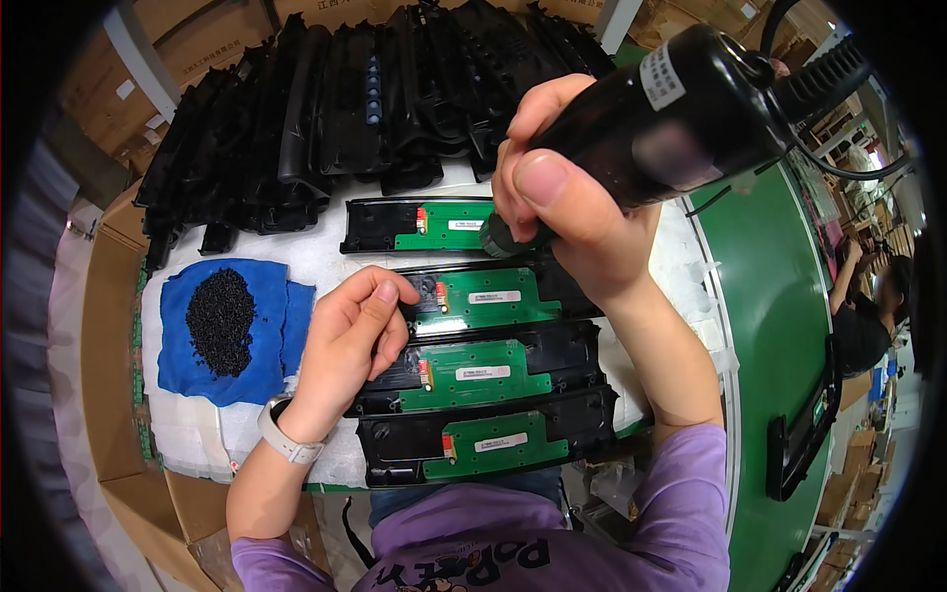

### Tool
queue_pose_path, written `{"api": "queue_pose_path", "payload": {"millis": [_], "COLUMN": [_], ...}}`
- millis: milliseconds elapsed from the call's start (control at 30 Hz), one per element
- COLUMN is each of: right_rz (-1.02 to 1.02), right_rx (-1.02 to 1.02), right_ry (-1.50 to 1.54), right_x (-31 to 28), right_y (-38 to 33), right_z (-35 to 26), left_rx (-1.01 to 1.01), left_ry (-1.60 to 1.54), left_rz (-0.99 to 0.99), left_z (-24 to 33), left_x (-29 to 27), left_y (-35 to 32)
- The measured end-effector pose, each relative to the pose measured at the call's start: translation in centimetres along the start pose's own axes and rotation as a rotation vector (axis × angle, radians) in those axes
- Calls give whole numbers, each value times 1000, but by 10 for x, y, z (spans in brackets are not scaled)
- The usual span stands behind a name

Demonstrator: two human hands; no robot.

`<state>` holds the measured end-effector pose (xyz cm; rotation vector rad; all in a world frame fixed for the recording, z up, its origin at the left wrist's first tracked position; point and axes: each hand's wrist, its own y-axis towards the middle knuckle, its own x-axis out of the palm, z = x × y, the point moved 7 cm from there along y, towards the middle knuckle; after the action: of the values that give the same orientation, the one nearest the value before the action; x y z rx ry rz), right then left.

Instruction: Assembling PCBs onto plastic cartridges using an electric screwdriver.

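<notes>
My right hand is wrapped round a black electric screwdriver. Its nose slants down over the farthest black plastic panel and hides part of that panel's green circuit board. My left hand is curled, thumb against the forefinger, by the left end of the second panel. Anything between those fingertips is too small to make out. Two more panels lie nearer me, one with a green board and the nearest with another. Each board bears a small red part and a white label.
Left of my left hand, a heap of small black screws rests on a blue cloth. Many black plastic housings are stacked at the back. A green bench runs along the right, with another person beyond it.
</notes>
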<state>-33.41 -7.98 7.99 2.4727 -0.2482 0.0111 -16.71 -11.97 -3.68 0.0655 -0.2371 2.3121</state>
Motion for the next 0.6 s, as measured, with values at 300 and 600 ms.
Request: {"api": "queue_pose_path", "payload": {"millis": [300, 600], "right_rz": [14, 29], "right_rx": [-10, 4], "right_ry": [1, -11], "right_x": [1, 0], "right_y": [-1, -1], "right_z": [4, 4], "left_rx": [0, 75], "left_ry": [-47, 247], "left_rz": [20, 91], "left_z": [1, 7], "left_x": [-1, -12], "left_y": [1, 0]}}
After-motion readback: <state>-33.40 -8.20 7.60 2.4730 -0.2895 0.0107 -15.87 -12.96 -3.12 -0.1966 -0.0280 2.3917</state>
